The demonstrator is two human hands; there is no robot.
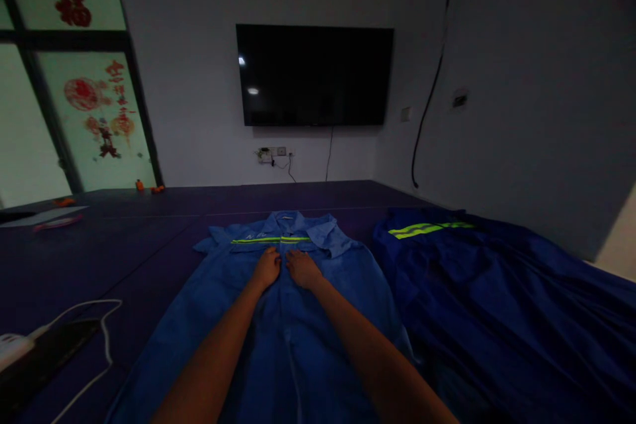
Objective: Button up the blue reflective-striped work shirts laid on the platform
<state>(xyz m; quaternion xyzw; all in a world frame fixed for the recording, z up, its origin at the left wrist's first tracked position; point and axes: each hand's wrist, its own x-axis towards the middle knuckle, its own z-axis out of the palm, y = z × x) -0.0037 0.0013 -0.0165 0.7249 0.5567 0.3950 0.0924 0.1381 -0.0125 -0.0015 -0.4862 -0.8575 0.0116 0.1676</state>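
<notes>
A light blue work shirt [342, 305], with a collar and a yellow-green reflective stripe across the chest, lies front up and spread out before me. My left hand [267, 267] is at the left side of its front placket, just below the stripe, its fingers curled in on the cloth. Close beside it, my right hand [302, 269] has bent fingers closed on the placket's other side. The fingertips of both hands almost meet at the middle of the shirt. Dim light hides whatever small part of the placket lies under the fingers.
To the right lies a darker blue garment [477, 278] with a reflective band. A white cable [106, 331] and a dark flat device [54, 351] lie at left on the dark purple surface [163, 225]. A black cord [428, 106] hangs down the right wall.
</notes>
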